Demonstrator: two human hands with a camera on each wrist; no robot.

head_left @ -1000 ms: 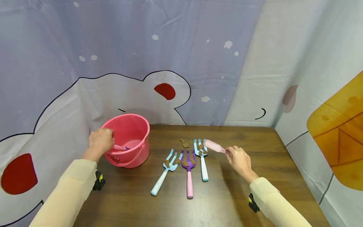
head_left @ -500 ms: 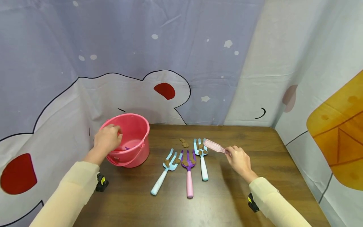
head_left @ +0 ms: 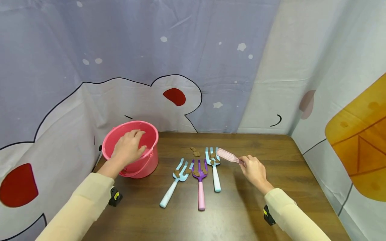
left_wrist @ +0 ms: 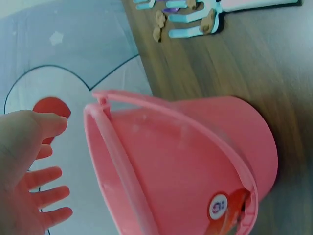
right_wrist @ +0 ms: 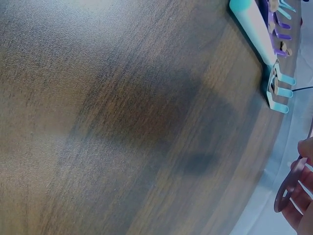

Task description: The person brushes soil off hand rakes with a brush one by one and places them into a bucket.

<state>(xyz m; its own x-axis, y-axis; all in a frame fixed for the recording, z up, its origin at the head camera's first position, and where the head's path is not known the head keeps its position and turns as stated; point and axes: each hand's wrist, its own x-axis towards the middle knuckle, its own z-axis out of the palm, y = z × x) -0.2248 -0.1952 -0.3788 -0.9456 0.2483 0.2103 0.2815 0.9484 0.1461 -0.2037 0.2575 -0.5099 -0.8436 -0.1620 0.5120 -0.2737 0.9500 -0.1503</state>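
My left hand (head_left: pixel 128 147) hovers over the mouth of a pink bucket (head_left: pixel 146 168), fingers spread and nothing in them. In the left wrist view its fingers stand apart beside the rim. Much of the bucket's inside is hidden behind this hand. At the right, my right hand (head_left: pixel 254 170) pinches the handle end of a pink paddle-like tool (head_left: pixel 227 155) with a long, textured head, held above the table. Left of it lie a white-handled blue hand fork (head_left: pixel 215 175), a purple hand fork (head_left: pixel 201 194) with a pink handle, and another blue hand fork (head_left: pixel 170 193).
Small brown lumps (head_left: pixel 196 154) lie behind the forks, and several more sit on the tines. A printed cloth (head_left: pixel 223 67) hangs along the back and sides of the wooden table (head_left: pixel 235 217).
My left hand has let go of a pink handle with a purple part inside the bucket. It has moved right over the opening, fingers spreading. The right hand stays still.
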